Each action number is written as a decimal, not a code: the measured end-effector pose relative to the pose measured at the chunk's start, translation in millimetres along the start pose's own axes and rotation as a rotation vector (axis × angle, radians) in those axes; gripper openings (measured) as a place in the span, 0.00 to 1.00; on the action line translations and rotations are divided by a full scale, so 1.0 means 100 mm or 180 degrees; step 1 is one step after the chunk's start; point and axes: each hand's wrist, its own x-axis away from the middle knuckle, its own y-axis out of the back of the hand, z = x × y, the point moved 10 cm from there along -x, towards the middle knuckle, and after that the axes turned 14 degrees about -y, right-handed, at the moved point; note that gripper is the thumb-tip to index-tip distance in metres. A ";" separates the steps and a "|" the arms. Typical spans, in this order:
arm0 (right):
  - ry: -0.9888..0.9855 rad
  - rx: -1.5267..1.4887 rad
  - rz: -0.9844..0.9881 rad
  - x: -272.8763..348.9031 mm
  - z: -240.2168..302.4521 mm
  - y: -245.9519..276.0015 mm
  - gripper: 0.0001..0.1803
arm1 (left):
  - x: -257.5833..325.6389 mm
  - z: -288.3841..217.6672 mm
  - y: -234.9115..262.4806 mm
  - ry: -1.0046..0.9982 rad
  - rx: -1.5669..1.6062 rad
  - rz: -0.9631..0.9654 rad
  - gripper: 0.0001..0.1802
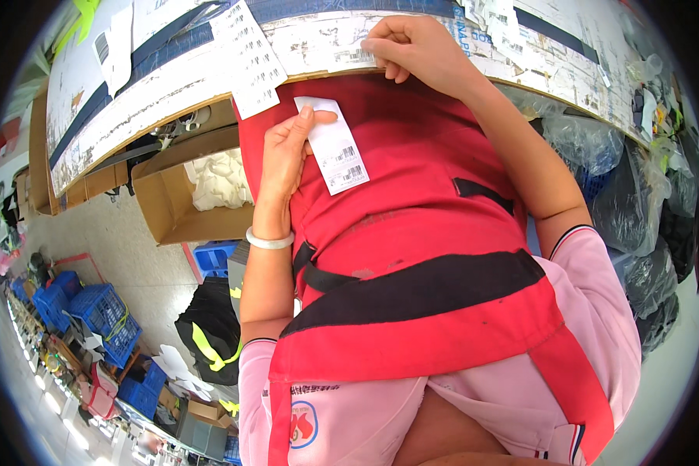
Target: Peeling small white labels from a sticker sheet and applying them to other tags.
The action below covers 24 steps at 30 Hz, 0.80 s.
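Observation:
My left hand (pixel 286 151), with a pale bangle on the wrist, holds a white rectangular label (pixel 335 147) with printed barcodes between thumb and fingers, in front of my red apron (pixel 412 233). My right hand (pixel 413 48) reaches further out to the worktable's edge (pixel 210 97). Its fingertips are closed on a paper label (pixel 349 48) stuck on the tabletop. A long white printed slip (pixel 252 58) hangs over the table edge to the left of both hands.
An open cardboard box (pixel 171 202) with white material inside sits under the table at left. Blue plastic crates (pixel 101 314) and a black bag with yellow stripes (pixel 210 334) stand on the floor. Clear plastic bags (pixel 637 186) are piled at the right.

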 end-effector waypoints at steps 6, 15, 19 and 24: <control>-0.0115 -0.0460 -0.0198 0.31 -0.19 0.58 0.11 | 0.00 0.02 0.07 -0.0070 -0.0146 -0.0049 0.20; -0.0449 0.0979 -0.2193 0.58 -1.12 2.02 0.16 | 0.14 -0.13 -0.09 -0.0074 -0.0233 0.0363 0.18; -0.0433 0.1471 -0.2569 0.67 -0.83 1.86 0.17 | 0.18 -0.06 -0.05 -0.0016 -0.0379 0.0047 0.14; 0.0013 0.0381 -0.0766 0.60 -0.45 0.56 0.15 | 0.14 -0.16 -0.14 -0.0159 -0.0352 -0.0128 0.11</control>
